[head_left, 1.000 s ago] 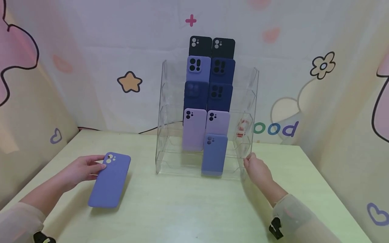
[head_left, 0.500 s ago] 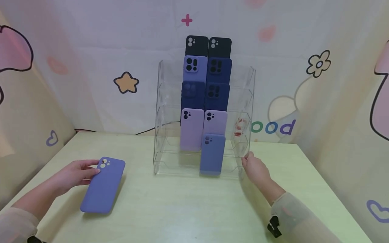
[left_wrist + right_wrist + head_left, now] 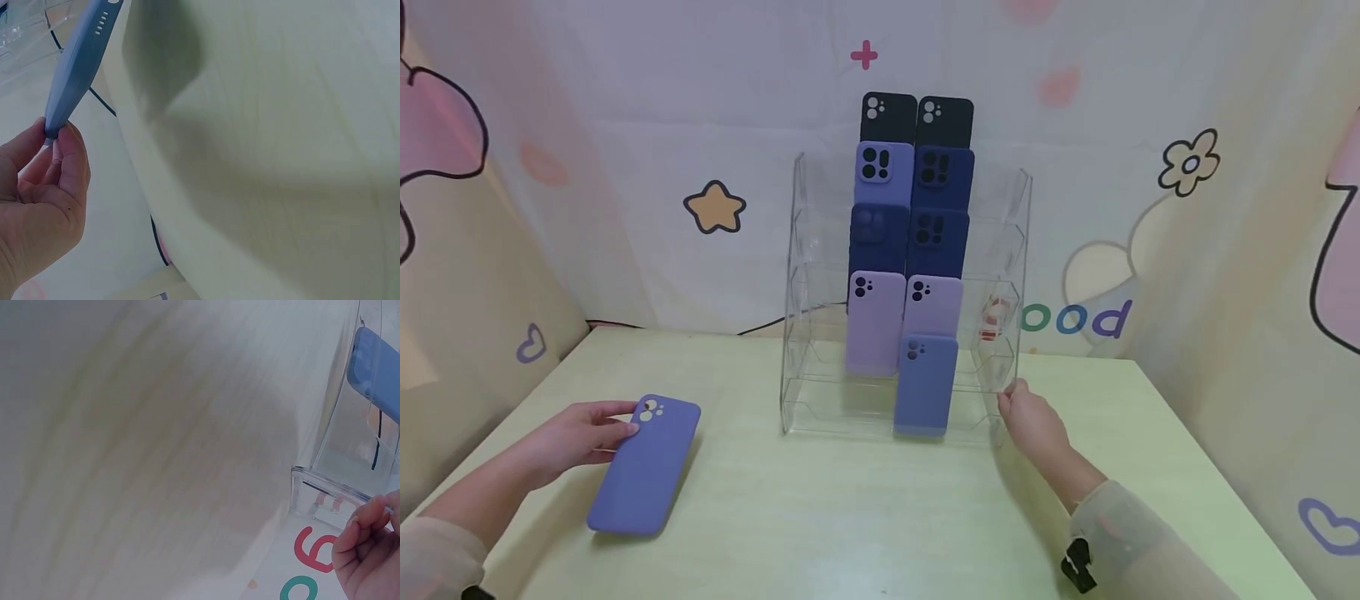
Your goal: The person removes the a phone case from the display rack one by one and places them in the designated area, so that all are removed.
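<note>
My left hand (image 3: 580,433) pinches a blue-purple phone case (image 3: 646,471) by its upper left edge, tilted over the table's left side. In the left wrist view, thumb and fingers grip the end of that case (image 3: 81,69), seen edge-on. My right hand (image 3: 1036,421) holds the lower right side of a clear tiered rack (image 3: 842,417); the right wrist view has its curled fingers (image 3: 362,528) at the rack's edge. Two columns of cases stand on the rack: black cases (image 3: 946,123) on top, then purple and navy cases (image 3: 880,237), pale lilac cases (image 3: 876,325), and one blue case (image 3: 927,387) lowest.
The pale table (image 3: 850,508) carries the rack near its back edge. Behind it hangs a printed cloth (image 3: 625,208), with further cloth along both sides. A thin dark cord (image 3: 760,327) runs behind the rack on the left.
My left hand has moved left and a little nearer to me with the phone case in its grip. The right hand stays on the rack's side; the view has shifted slightly.
</note>
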`<action>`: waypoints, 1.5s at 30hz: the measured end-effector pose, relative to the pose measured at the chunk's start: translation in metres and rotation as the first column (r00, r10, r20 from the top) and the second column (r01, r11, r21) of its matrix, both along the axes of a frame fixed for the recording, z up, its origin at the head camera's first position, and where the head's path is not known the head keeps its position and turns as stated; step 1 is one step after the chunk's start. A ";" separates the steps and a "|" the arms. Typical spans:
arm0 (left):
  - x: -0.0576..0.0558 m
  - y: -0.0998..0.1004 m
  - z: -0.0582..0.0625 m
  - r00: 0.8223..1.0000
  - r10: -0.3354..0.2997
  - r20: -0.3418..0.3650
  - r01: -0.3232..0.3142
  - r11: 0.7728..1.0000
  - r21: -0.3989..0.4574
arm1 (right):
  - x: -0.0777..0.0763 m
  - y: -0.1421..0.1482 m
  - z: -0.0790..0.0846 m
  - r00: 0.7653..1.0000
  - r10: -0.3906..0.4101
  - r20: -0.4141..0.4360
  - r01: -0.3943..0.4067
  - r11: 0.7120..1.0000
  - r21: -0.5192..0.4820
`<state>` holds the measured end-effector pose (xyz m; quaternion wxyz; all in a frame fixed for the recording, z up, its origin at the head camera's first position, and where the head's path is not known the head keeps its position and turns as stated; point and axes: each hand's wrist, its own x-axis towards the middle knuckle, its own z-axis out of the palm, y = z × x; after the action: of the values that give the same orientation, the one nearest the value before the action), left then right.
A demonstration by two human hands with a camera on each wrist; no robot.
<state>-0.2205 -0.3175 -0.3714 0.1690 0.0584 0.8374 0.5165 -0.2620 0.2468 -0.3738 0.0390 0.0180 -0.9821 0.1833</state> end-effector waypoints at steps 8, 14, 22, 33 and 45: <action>-0.004 -0.001 -0.003 1.000 0.003 0.006 -0.003 1.000 -0.012 | 0.000 0.005 0.000 0.998 0.023 -0.066 -0.022 1.000 0.016; -0.002 -0.005 -0.003 1.000 0.007 0.019 -0.007 0.999 -0.038 | 0.001 0.005 -0.001 1.000 0.010 -0.022 -0.010 1.000 0.003; -0.001 -0.012 -0.004 0.999 0.021 0.038 -0.019 0.997 -0.073 | -0.001 0.004 -0.002 0.999 0.021 -0.028 -0.021 1.000 0.003; -0.003 -0.013 -0.007 0.999 0.007 0.048 -0.001 0.991 -0.131 | -0.002 0.009 0.002 0.998 0.022 -0.052 -0.021 1.000 0.013; -0.003 -0.020 -0.010 0.996 0.048 0.073 -0.030 0.972 -0.232 | 0.001 0.002 0.001 0.998 0.030 -0.048 -0.031 1.000 -0.006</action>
<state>-0.2234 -0.3372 -0.3810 0.1969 0.0017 0.8855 0.4209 -0.2611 0.2487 -0.3725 0.0597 0.0371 -0.9799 0.1865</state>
